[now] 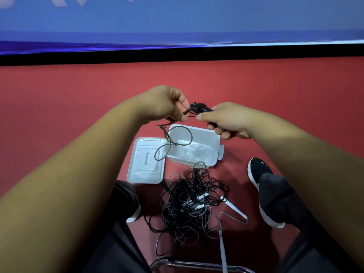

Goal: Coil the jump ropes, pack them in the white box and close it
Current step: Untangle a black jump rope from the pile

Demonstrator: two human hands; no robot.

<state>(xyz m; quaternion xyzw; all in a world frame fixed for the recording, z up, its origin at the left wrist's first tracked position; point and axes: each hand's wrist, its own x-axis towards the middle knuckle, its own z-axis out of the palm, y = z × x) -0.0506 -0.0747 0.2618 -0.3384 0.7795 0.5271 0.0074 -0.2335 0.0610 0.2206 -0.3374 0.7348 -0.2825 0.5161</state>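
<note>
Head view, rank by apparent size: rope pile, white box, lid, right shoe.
1. Tangled pile of black jump ropes.
2. Open white plastic box.
3. Flat white plastic lid, slightly smaller.
Black sneaker: trouser leg covers part, unranked.

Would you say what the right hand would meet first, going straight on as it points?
The right hand would most likely meet the left hand, which pinches the same thin black jump rope; depth is unclear.
</note>
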